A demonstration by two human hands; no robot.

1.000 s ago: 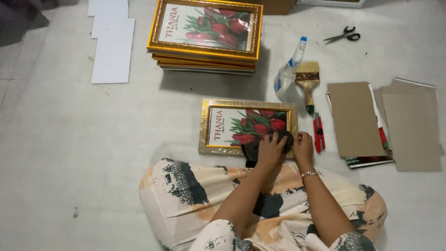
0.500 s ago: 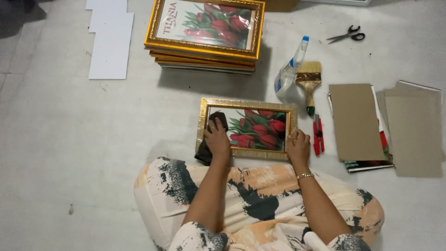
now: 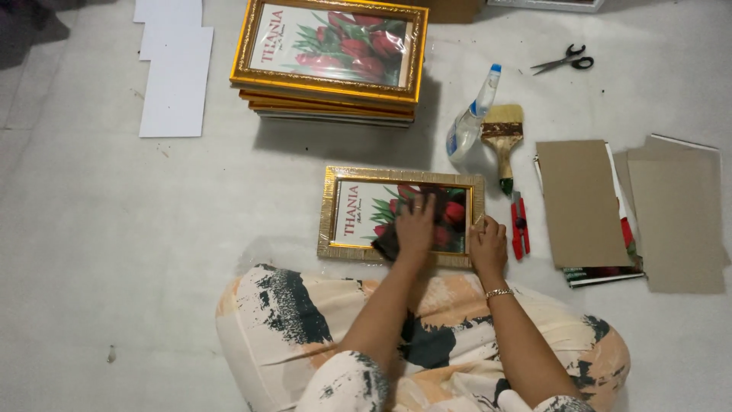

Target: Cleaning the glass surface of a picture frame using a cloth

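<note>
A gold-framed picture [image 3: 329, 221] of red tulips lies flat on the floor in front of my knees. My left hand [image 3: 415, 225] presses a dark cloth [image 3: 386, 245] onto the glass near the picture's middle. My right hand [image 3: 488, 246], with a bracelet on its wrist, rests on the frame's lower right corner and holds it down. I sit cross-legged in patterned cloth just below the frame.
A stack of similar gold frames [image 3: 328, 84] stands beyond. A spray bottle [image 3: 469, 122], a paintbrush [image 3: 503, 137] and a red cutter [image 3: 520, 225] lie to the right. Cardboard sheets [image 3: 579, 202] are farther right, scissors [image 3: 566, 59] at top right, white sheets [image 3: 177, 80] at top left.
My left hand slid the cloth from the picture's right part to its left end, then back to the middle. My right hand stayed at the frame's right corner.
</note>
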